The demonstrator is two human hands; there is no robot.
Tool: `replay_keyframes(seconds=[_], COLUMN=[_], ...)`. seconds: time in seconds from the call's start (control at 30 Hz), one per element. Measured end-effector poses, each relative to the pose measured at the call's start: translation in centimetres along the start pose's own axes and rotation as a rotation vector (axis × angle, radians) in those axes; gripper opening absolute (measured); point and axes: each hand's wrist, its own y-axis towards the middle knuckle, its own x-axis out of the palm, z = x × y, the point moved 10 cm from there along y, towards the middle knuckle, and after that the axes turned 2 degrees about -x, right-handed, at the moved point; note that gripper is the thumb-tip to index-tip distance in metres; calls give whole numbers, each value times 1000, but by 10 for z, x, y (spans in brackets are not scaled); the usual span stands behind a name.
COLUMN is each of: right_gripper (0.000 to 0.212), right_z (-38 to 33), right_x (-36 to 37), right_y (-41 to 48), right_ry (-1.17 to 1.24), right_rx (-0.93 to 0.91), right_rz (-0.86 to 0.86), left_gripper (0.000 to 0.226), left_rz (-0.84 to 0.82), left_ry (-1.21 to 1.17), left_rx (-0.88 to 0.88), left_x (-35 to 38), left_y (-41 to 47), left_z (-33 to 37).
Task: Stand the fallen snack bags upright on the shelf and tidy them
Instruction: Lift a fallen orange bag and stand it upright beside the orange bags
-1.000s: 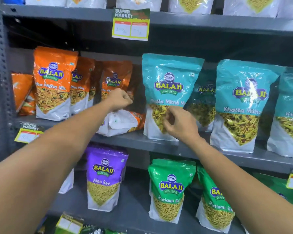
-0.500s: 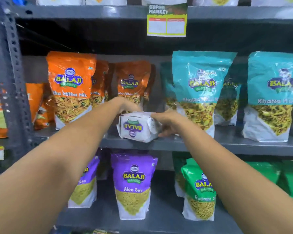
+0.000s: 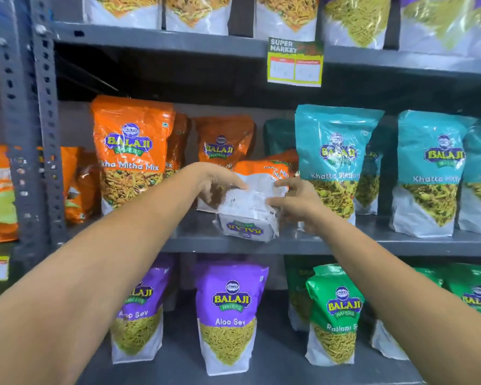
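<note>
A fallen orange snack bag [image 3: 250,207] lies tilted on the middle shelf [image 3: 303,244], its white base toward me and its orange top pointing back. My left hand [image 3: 220,184] grips its left side. My right hand [image 3: 295,201] holds its right side. Upright orange bags [image 3: 131,151] stand to the left and behind. Teal bags [image 3: 336,157] stand upright to the right.
A grey upright post [image 3: 36,134] bounds the bay on the left. A price tag [image 3: 295,62] hangs from the upper shelf. Purple bags [image 3: 229,315] and green bags [image 3: 335,315] stand on the shelf below. More bags line the top shelf.
Both hands have closed on the fallen orange bag and raised its top end, so it now tilts up from the shelf. The view has shifted right and closer.
</note>
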Motion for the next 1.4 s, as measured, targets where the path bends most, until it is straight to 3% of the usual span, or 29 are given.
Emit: replay_keyframes(seconds=[0.1,0.27,0.47,0.63,0.83,1.03,1.13,1.23,1.33,1.4], right_gripper=[39,36,34,29,36,42,60,79,35,23], right_z=[-15,-13,-8,-23,-19,19,21,31,27,24], right_x=[-4,-20,-18,1,43,63,61,66,70,71], right_y=[-1,-4,-11,5,27,39,44,48,50,51], right_ry=[-93,-122,-156,-148,-132,-118,-21,83,167,302], right_rx=[-104,-119,-218,-325,-419,-290,-222,-122,-88,-32], right_rz=[9,85,148,123,43,23,-1,-51,-73,-58], left_gripper=[33,53,44,48,77,80,81,79,54,26], left_rz=[43,25,36,224,537,729,742,911,1100,990], left_ry=[6,-14,30,9,170,285,277,266,467,448], left_rx=[73,213,327,451,609,571,561,559,683,785], left_x=[-6,6,15,-23,-55,-63,-66,-78,-79,-68], left_y=[-7,-22,-35,-48,-58,-44,-40,-53,-75,-73], left_z=[1,9,15,25,14,-15,-14,-19,-10,-3])
